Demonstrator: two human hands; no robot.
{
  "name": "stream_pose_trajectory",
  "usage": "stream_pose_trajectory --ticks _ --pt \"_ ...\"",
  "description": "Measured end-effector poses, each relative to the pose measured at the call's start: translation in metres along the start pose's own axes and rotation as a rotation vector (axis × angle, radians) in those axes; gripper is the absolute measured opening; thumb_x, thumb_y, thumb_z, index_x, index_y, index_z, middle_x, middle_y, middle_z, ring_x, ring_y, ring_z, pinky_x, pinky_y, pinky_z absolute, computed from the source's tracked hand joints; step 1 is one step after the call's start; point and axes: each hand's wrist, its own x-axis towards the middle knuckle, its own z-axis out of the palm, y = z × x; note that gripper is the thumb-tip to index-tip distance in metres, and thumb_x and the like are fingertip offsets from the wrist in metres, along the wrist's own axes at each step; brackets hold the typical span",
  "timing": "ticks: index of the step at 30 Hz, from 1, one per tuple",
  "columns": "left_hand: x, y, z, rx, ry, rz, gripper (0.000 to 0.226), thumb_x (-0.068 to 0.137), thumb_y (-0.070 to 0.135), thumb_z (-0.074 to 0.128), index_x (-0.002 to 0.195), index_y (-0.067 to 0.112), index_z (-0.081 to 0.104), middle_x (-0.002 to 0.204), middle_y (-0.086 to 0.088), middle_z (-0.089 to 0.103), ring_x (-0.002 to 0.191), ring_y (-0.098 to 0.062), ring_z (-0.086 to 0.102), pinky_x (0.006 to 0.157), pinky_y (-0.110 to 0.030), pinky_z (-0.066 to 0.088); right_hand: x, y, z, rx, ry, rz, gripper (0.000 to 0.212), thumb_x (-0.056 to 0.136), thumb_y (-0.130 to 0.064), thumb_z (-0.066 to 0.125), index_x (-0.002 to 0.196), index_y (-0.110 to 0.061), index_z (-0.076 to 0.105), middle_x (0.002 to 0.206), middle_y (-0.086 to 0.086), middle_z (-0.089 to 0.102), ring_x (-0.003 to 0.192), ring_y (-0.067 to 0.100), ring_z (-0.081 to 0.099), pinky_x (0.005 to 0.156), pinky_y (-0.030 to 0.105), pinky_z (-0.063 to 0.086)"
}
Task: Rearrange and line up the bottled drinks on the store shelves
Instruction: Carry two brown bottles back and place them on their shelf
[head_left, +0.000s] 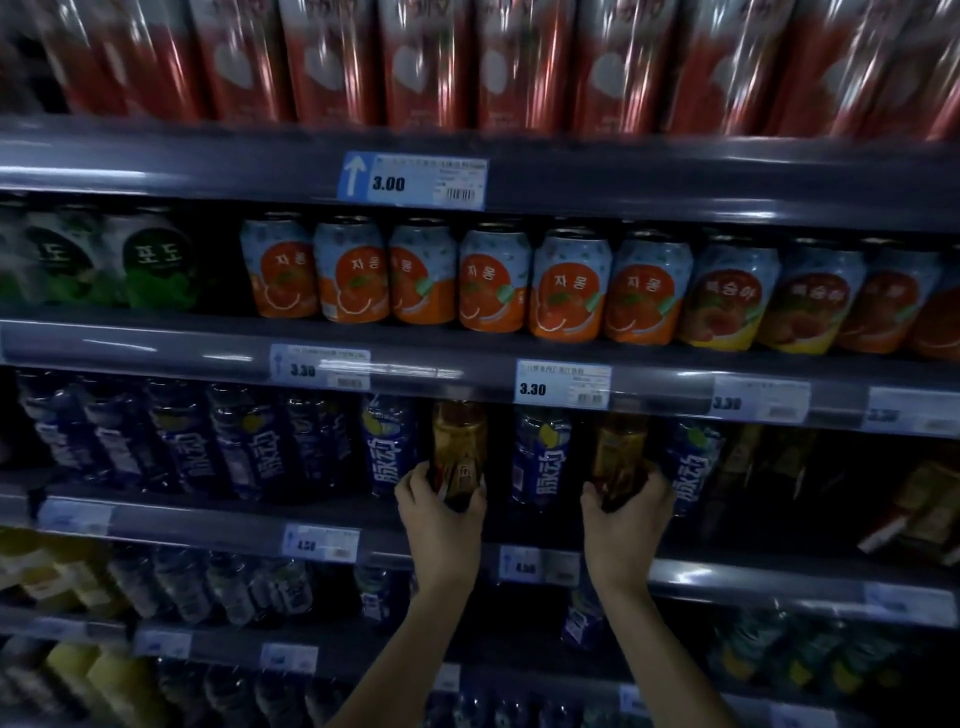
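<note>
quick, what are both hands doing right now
Left hand: grips an amber bottle.
Right hand: grips another amber bottle.

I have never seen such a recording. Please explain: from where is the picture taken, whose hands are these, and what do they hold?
No machine is here: a person works with bare hands. The one picture comes from a wide-angle camera on the person's head, looking at store shelves. The left hand grips an amber bottle, and the right hand grips a second amber bottle. Both bottles are in a row of blue bottles. On the shelf above stand orange cans, and red cartons at the top. Price tags sit on the shelf edges.
</note>
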Motion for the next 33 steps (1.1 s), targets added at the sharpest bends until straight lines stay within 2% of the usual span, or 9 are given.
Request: stream_pose_trajectory --ticks 2,4,8,14,17,22,29,33 --pt "0.003 -0.001 0.005 -0.014 0.000 -0.010 0.074 0.080 0.028 0.075 0.140 0.015 0.034 0.138 0.000 0.032 0.122 -0.017 0.046 0.099 -0.041 0.048 0.002 0.003 0.002 0.032 -0.002 0.013 0.066 0.077 -0.014 0.077 0.131 -0.008 0.039 0.127 0.013 0.044 0.117 0.027 0.046 0.090 0.030 0.039" --pt "0.005 -0.002 0.010 -0.014 0.013 -0.008 0.075 0.079 0.028 0.076 0.139 0.013 0.033 0.137 0.000 0.033 0.125 -0.020 0.045 0.100 -0.042 0.047 0.003 0.005 0.003 0.071 -0.004 0.028 0.066 0.077 -0.015 0.077 0.131 -0.010 0.039 0.126 0.011 0.047 0.112 0.023 0.051 0.089 0.029 0.043" --pt "0.006 -0.002 0.018 0.016 0.061 0.010 0.078 0.078 0.030 0.077 0.140 0.013 0.032 0.136 0.000 0.035 0.121 -0.016 0.044 0.098 -0.025 0.039 0.003 0.009 0.003 0.136 -0.026 0.067 0.060 0.076 -0.018 0.078 0.123 -0.019 0.040 0.111 0.005 0.059 0.099 0.021 0.060 0.082 0.029 0.048" --pt "0.015 0.003 0.028 0.031 0.089 0.000 0.078 0.077 0.027 0.077 0.138 0.010 0.033 0.133 -0.004 0.036 0.119 -0.020 0.045 0.095 -0.024 0.038 0.005 0.011 0.001 0.128 -0.032 0.081 0.069 0.073 -0.025 0.081 0.127 -0.023 0.037 0.118 0.003 0.055 0.106 0.020 0.057 0.088 0.035 0.050" --pt "0.018 0.003 0.028 0.044 0.099 -0.008 0.074 0.077 0.026 0.078 0.136 0.008 0.036 0.129 -0.004 0.039 0.114 -0.020 0.047 0.092 -0.023 0.037 0.006 0.013 0.000 0.111 -0.049 0.080 0.076 0.072 -0.028 0.082 0.133 -0.018 0.036 0.122 0.004 0.053 0.111 0.021 0.054 0.093 0.036 0.048" --pt "0.020 0.003 0.021 0.060 0.091 -0.015 0.074 0.072 0.027 0.082 0.131 0.009 0.041 0.121 -0.001 0.043 0.107 -0.016 0.048 0.088 -0.025 0.039 0.007 0.013 -0.001 -0.015 -0.034 0.001 0.070 0.073 -0.026 0.080 0.131 -0.006 0.046 0.115 0.007 0.051 0.106 0.024 0.054 0.085 0.029 0.042" --pt "0.010 0.001 0.013 0.056 0.099 0.009 0.075 0.069 0.023 0.083 0.130 0.005 0.043 0.120 -0.004 0.045 0.109 -0.019 0.049 0.097 -0.036 0.045 0.001 0.014 -0.005 0.022 -0.032 -0.026 0.066 0.072 -0.026 0.081 0.127 -0.010 0.049 0.111 0.002 0.052 0.101 0.017 0.053 0.082 0.028 0.044" --pt "0.004 0.002 0.009 0.031 0.097 0.008 0.077 0.070 0.022 0.083 0.132 0.007 0.041 0.121 -0.002 0.044 0.109 -0.017 0.047 0.096 -0.033 0.044 -0.004 0.015 -0.011 0.027 -0.032 -0.029 0.065 0.070 -0.028 0.082 0.124 -0.011 0.051 0.110 0.002 0.054 0.100 0.018 0.055 0.080 0.025 0.044"
